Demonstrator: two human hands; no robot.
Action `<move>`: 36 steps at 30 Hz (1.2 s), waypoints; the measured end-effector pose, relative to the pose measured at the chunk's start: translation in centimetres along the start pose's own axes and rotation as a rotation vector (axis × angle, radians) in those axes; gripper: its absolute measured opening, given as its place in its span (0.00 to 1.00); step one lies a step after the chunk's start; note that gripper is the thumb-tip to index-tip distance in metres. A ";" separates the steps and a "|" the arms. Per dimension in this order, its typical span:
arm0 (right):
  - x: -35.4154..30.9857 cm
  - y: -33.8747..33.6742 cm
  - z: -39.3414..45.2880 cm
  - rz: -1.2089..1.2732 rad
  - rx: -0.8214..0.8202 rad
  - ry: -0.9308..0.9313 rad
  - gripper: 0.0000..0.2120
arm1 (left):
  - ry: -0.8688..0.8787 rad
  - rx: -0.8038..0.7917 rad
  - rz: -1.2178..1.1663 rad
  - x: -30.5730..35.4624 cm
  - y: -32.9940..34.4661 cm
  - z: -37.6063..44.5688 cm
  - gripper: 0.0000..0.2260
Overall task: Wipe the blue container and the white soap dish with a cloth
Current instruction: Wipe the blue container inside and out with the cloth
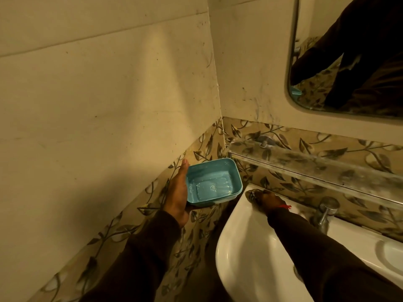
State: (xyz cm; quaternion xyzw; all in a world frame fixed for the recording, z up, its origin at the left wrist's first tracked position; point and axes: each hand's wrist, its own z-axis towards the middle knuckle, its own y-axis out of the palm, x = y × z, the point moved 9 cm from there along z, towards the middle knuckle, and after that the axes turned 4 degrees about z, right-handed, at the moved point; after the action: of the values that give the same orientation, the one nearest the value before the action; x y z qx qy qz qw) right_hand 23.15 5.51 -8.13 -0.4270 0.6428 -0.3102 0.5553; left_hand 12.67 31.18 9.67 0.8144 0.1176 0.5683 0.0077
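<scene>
I hold the blue container (214, 184), a small rectangular tub, level and open side up in my left hand (176, 192). The palm is under its left side and the fingers run along its wall. Whitish residue marks its floor. It hangs in the wall corner, left of the sink. My right hand (265, 199) rests on the sink's far left corner, its fingers closed over a dark patterned cloth (250, 194), blurred. I cannot make out a separate white soap dish, only an oval white recess (390, 251) in the sink ledge at the right.
The white sink (246, 253) fills the lower right, with a chrome tap (326, 212) at its back. A cloudy glass shelf (305, 163) runs along the leaf-patterned tiles above it. A mirror (316, 99) hangs at the upper right. Walls close in at left and behind.
</scene>
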 end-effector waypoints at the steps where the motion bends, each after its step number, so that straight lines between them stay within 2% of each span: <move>1: 0.1 -0.3 -0.2 0.020 0.016 0.011 0.23 | -0.003 -0.003 -0.002 0.1 0.0 -0.1 0.27; 4: -0.8 -1.9 -2.0 0.155 0.129 -0.017 0.17 | 0.002 0.008 0.001 0.9 0.1 -0.5 0.29; 6: -2.3 -3.6 -3.6 0.244 0.183 -0.117 0.14 | 0.025 0.025 0.002 1.7 0.2 -0.8 0.29; 10: -5.4 -7.2 -7.5 0.392 0.237 -0.283 0.16 | 0.107 0.040 -0.001 3.5 0.8 -1.8 0.30; 16: -8.0 -14.9 -15.7 0.726 0.456 -0.465 0.15 | 0.222 0.086 -0.012 5.1 2.0 -3.0 0.28; 20: -6.6 -19.2 -21.1 0.949 0.573 -0.433 0.21 | 0.259 0.098 -0.034 5.4 3.7 -4.0 0.26; 25: -4.8 -24.4 -25.9 0.956 0.705 -0.447 0.22 | 0.213 -0.076 0.013 4.1 10.3 -5.2 0.28; 31: -3.8 -31.0 -30.7 0.663 0.912 -0.525 0.20 | 0.207 -0.284 0.041 4.2 20.7 -7.6 0.26; 36: 0.8 -33.3 -34.1 0.923 1.006 -0.449 0.17 | 0.292 -0.408 0.064 4.9 26.1 -10.2 0.23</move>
State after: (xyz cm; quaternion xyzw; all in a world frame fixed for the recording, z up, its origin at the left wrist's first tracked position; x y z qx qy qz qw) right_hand -3.38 -12.50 27.12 0.1423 0.4073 -0.2071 0.8781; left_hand 9.55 5.59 21.61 0.7085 -0.0253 0.6919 0.1367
